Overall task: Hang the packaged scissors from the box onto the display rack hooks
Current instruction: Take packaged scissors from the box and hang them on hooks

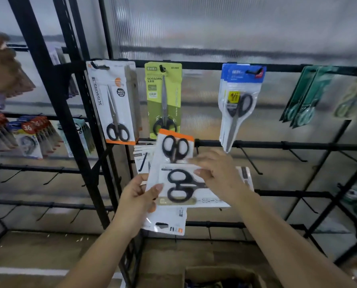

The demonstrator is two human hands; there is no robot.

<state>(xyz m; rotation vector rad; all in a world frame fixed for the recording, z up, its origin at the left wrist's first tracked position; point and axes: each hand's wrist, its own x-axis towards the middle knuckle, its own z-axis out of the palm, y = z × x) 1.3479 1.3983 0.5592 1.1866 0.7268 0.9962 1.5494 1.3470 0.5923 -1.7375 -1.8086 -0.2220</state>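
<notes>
- A small stack of packs [169, 183] is held up in front of the rack [256, 144], around its second rail, so the hang holes can be sorted out before anything goes on a hook.
- The stack is gripped from the left edge by the left hand [138, 201], thumb on the front and fingers behind, which is probably just to keep the whole bundle steady.
- The front pack [186, 187] is lying sideways across the others, and it's being pinched at its top edge by the right hand [217, 175]; looks like it's being peeled off the stack to be hung on its own.
- An orange-topped pack [174, 148] is poking up behind it, upside down, handles up.
- The top rail is already filled: a white pack [116, 104] near the left post, a green pack [163, 100] beside it, blue packs [239, 104] further right.
- Bare hooks [250, 162] are left on the second rail just right of the hands, so that's likely where the front pack goes.
- The box [221, 277] is sat on the floor at the bottom edge, contents too dark to tell.
</notes>
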